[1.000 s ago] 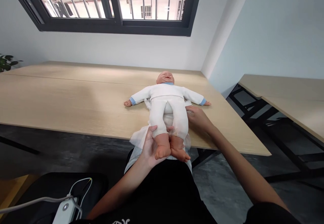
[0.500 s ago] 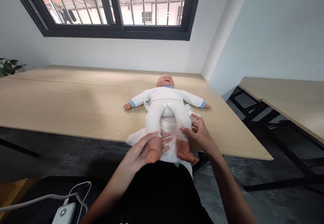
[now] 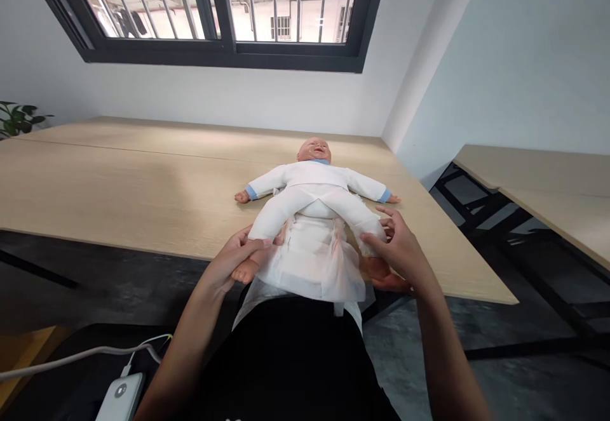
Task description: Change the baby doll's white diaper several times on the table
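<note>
A baby doll [image 3: 312, 183] in a white suit with blue cuffs lies face up on the wooden table [image 3: 119, 186], arms out, legs spread toward me. A white diaper [image 3: 314, 262] lies open between its legs and hangs over the table's front edge. My left hand [image 3: 233, 262] is closed round the doll's left-side ankle, the bare foot showing under my fingers. My right hand [image 3: 398, 249] grips the doll's other lower leg, fingers curled over the white trouser cuff.
A white phone or power bank [image 3: 117, 395] with a white cable lies on a dark seat at the lower left. A second wooden table [image 3: 534, 180] stands to the right across a grey floor gap. A plant [image 3: 16, 118] shows at the far left, below a barred window [image 3: 219, 8].
The doll's legs were held together, feet toward me; now each hand holds one leg and they are spread apart, uncovering the white diaper between them.
</note>
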`<action>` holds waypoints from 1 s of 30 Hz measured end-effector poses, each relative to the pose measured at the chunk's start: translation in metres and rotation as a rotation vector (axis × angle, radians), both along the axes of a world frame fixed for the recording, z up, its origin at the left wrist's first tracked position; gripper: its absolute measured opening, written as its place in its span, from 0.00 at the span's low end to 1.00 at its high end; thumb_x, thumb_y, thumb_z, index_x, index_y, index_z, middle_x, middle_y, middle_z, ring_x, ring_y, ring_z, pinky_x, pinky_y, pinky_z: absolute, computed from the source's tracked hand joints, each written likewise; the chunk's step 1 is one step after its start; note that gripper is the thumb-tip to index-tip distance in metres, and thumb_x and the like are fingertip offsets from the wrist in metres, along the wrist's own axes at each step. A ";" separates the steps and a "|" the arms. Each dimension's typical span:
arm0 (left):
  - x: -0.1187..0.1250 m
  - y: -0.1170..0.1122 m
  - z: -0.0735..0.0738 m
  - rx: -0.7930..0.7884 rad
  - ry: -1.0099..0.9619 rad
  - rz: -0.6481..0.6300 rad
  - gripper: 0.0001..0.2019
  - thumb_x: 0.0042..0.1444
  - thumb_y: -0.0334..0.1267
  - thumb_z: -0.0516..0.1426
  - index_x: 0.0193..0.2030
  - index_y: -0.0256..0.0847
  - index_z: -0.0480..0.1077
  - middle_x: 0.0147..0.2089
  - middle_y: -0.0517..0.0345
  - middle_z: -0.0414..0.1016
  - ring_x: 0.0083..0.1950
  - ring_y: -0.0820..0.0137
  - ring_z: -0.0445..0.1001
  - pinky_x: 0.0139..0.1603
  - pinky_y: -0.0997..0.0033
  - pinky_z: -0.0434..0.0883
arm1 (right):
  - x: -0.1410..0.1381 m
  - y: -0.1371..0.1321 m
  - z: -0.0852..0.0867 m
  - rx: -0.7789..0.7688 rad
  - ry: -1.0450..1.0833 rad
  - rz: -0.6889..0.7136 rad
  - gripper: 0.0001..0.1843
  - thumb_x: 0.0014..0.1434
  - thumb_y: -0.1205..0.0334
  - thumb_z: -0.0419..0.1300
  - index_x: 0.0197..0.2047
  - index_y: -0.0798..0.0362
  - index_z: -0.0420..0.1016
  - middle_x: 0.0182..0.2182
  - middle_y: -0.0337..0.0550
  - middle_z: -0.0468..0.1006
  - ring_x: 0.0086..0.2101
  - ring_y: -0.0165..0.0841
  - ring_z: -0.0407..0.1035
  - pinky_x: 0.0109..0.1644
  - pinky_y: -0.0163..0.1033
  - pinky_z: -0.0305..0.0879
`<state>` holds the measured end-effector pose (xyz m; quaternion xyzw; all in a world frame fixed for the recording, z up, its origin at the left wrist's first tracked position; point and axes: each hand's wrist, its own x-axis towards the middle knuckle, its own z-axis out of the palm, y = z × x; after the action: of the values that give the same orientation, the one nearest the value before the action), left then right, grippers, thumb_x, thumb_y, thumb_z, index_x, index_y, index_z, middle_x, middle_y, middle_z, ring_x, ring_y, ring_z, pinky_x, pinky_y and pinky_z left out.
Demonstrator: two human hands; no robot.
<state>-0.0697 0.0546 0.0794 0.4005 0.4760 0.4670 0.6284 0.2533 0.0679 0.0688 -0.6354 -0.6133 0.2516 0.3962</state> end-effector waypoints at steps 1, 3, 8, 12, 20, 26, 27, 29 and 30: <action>0.000 0.001 0.002 0.012 0.004 -0.001 0.23 0.39 0.40 0.73 0.44 0.36 0.78 0.35 0.56 0.82 0.32 0.76 0.75 0.32 0.84 0.68 | 0.001 0.000 0.004 0.008 -0.080 0.005 0.36 0.56 0.49 0.65 0.65 0.49 0.63 0.48 0.51 0.79 0.45 0.47 0.76 0.49 0.49 0.73; 0.000 0.002 0.005 0.028 0.003 -0.002 0.24 0.40 0.39 0.73 0.46 0.36 0.77 0.37 0.55 0.82 0.35 0.76 0.76 0.35 0.84 0.70 | 0.001 -0.002 0.012 0.010 -0.238 0.024 0.32 0.59 0.48 0.62 0.64 0.49 0.65 0.47 0.50 0.80 0.43 0.48 0.76 0.44 0.49 0.73; 0.001 0.003 0.003 -0.015 -0.067 -0.057 0.26 0.40 0.40 0.73 0.47 0.36 0.77 0.42 0.51 0.83 0.43 0.69 0.79 0.45 0.78 0.73 | -0.021 -0.025 0.016 0.246 -0.623 0.038 0.29 0.66 0.51 0.57 0.65 0.57 0.65 0.59 0.60 0.74 0.55 0.56 0.71 0.54 0.57 0.71; 0.004 0.001 -0.001 -0.027 -0.119 -0.067 0.26 0.40 0.40 0.73 0.48 0.38 0.76 0.41 0.53 0.82 0.41 0.68 0.79 0.44 0.76 0.74 | -0.063 -0.057 0.004 0.514 -0.841 0.248 0.31 0.67 0.51 0.60 0.67 0.60 0.64 0.65 0.60 0.68 0.63 0.54 0.63 0.64 0.60 0.64; 0.009 0.011 -0.013 -0.035 -0.283 -0.022 0.23 0.46 0.47 0.73 0.43 0.37 0.75 0.40 0.55 0.80 0.38 0.70 0.77 0.39 0.76 0.75 | -0.086 -0.050 -0.004 0.606 -0.805 0.437 0.21 0.59 0.78 0.52 0.50 0.54 0.77 0.49 0.48 0.82 0.49 0.41 0.75 0.65 0.51 0.64; 0.019 0.072 -0.002 -0.053 -0.248 -0.052 0.14 0.53 0.43 0.69 0.38 0.34 0.75 0.35 0.53 0.79 0.33 0.71 0.76 0.32 0.76 0.73 | -0.071 0.012 0.069 0.467 -0.696 0.416 0.12 0.65 0.65 0.55 0.40 0.49 0.81 0.36 0.44 0.82 0.40 0.42 0.74 0.60 0.52 0.62; 0.023 0.082 0.000 -0.042 -0.247 -0.059 0.14 0.51 0.41 0.70 0.37 0.34 0.74 0.34 0.54 0.78 0.31 0.72 0.75 0.31 0.75 0.72 | -0.070 0.028 0.082 0.412 -0.680 0.415 0.13 0.67 0.59 0.55 0.37 0.50 0.81 0.34 0.45 0.81 0.38 0.42 0.73 0.55 0.49 0.63; 0.032 0.096 0.001 -0.003 -0.241 -0.074 0.14 0.47 0.37 0.71 0.36 0.34 0.73 0.33 0.55 0.78 0.29 0.72 0.74 0.32 0.74 0.72 | -0.068 0.062 0.103 0.325 -0.600 0.411 0.16 0.68 0.54 0.55 0.39 0.53 0.82 0.31 0.45 0.79 0.33 0.39 0.70 0.45 0.42 0.62; 0.036 0.101 0.001 0.009 -0.231 -0.078 0.16 0.44 0.34 0.72 0.36 0.34 0.73 0.33 0.56 0.77 0.29 0.73 0.74 0.33 0.74 0.72 | -0.067 0.078 0.110 0.312 -0.557 0.416 0.16 0.68 0.53 0.56 0.43 0.53 0.82 0.32 0.44 0.79 0.32 0.38 0.68 0.42 0.40 0.60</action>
<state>-0.0342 0.1559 0.0803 0.3651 0.3822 0.4873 0.6951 0.1861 0.1459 0.1788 -0.4736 -0.8442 0.0477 0.2466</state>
